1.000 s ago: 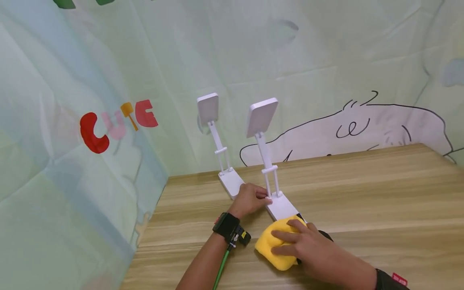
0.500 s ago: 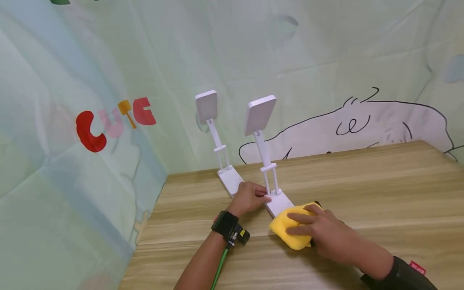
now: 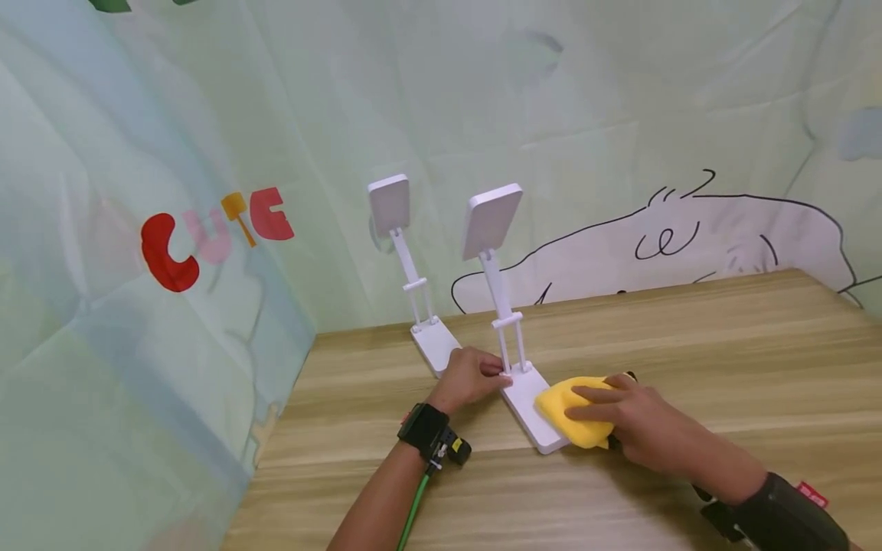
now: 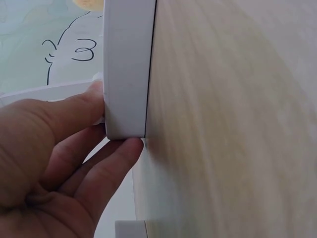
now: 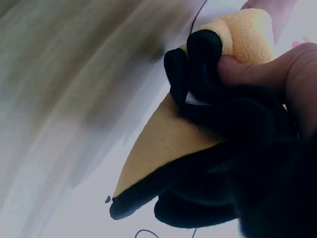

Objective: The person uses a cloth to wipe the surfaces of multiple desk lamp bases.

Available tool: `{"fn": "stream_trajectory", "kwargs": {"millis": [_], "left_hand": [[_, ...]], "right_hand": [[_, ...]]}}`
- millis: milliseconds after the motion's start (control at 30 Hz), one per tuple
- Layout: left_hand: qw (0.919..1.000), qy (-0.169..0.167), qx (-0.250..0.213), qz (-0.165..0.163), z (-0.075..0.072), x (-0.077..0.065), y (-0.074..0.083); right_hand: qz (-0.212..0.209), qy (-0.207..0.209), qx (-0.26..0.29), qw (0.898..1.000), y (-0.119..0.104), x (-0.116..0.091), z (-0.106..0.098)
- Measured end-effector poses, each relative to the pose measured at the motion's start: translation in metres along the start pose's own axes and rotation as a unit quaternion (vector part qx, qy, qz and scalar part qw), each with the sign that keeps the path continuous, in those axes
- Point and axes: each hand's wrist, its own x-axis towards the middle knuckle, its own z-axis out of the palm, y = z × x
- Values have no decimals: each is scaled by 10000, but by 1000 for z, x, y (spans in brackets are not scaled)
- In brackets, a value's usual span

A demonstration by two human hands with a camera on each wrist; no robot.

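Observation:
Two white folding phone stands stand upright on the table. My left hand (image 3: 470,379) holds the rear corner of the nearer phone stand (image 3: 527,405), thumb on top of its base. In the left wrist view, the fingers (image 4: 111,171) press against the end of that white base (image 4: 127,74). My right hand (image 3: 651,428) grips a bunched yellow cloth (image 3: 575,409) with black edging, against the base's right side near its front end. In the right wrist view the thumb (image 5: 262,74) pinches folds of the cloth (image 5: 163,141); most of the other fingers are hidden.
Behind my left hand stands the second phone stand (image 3: 434,344), close to the back edge of the wooden table (image 3: 723,352). A printed cartoon sheet (image 3: 586,115) hangs behind and to the left. A green cable (image 3: 412,509) runs along my left forearm.
My right hand has moved the yellow cloth right and farther back, off the base's front end, which now shows. My left hand keeps its hold on the rear corner.

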Motion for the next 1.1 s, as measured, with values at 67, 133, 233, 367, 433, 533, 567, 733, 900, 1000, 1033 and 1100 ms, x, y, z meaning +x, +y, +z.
{"fn": "stream_trajectory", "kwargs": {"millis": [67, 133, 233, 367, 433, 533, 567, 733, 900, 1000, 1033, 1100], "left_hand": [[10000, -31, -68, -52, 1, -1, 0], [10000, 7, -59, -32, 2, -2, -1], [9999, 111, -92, 55, 2, -3, -3], [9995, 153, -213, 162, 3, -2, -6], [9994, 133, -261, 204, 4, -2, -7], [9993, 130, -257, 224, 5, -3, -7], [9993, 137, -242, 238, 5, -3, -6], [9993, 146, -230, 243, 4, -3, -5], [9995, 110, -117, 287, 1, -2, -3], [9994, 105, -103, 319, 0, -2, -4], [9993, 96, -118, 334, 0, -2, -4], [9993, 69, -162, 344, 0, -1, -3]], "right_hand": [[-86, 4, 12, 10000, -3, 0, 2], [-184, -1, 31, 9998, -7, 2, 3], [-304, -1, 9, 9995, -16, 4, 5], [-400, -92, -62, 9991, -30, 6, 8], [-422, -162, -134, 9989, -36, 6, 8], [-474, -241, -253, 9983, -45, 5, 9], [-532, -226, -306, 9979, -48, 5, 9], [-863, -208, -243, 9958, -61, 7, 10], [-905, -389, 137, 9950, -72, 10, 11], [-772, -524, 183, 9955, -75, 11, 12], [-731, -546, 175, 9957, -75, 11, 12], [-676, -523, 52, 9963, -75, 11, 11]]}}
